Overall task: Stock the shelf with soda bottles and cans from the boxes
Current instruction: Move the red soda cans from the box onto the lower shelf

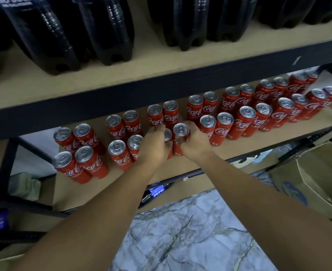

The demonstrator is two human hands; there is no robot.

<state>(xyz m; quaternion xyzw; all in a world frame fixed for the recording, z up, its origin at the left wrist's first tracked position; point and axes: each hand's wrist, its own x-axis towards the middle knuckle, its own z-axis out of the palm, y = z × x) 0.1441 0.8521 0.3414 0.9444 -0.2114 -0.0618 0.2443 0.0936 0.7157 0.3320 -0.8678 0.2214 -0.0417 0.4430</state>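
1. Nearest us, below and to the right of the grip, the open cardboard box stands on the floor. Its inside is mostly hidden, so we cannot tell how much stock remains.
2. The bare front strip of the shelf board lies just under our wrists. We keep our forearms above its edge so nothing drags.
3. Our left hand curls round the left can, with only a sliver of lid showing. Our right hand wraps the right can, whose lid is in full view. The two Coca-Cola cans sit side by side between our palms, and their bases are hidden.
4. We judge the step to be setting this pair down as the front row of a block of four. We want both bases flat and both cans upright before any finger loosens.
5. The left block of cans stands just outside the left hand, and the right block of cans just outside the right. We draw our fingers back toward us rather than sideways, since a knuckle could knock a neighbour.
6. The rear pair stands directly behind the grip. We bring our cans close without shoving, because slim cans probably tip easily.
7. Beyond and above the grip run the upper rail and the cola bottles. We withdraw low, under that rail.
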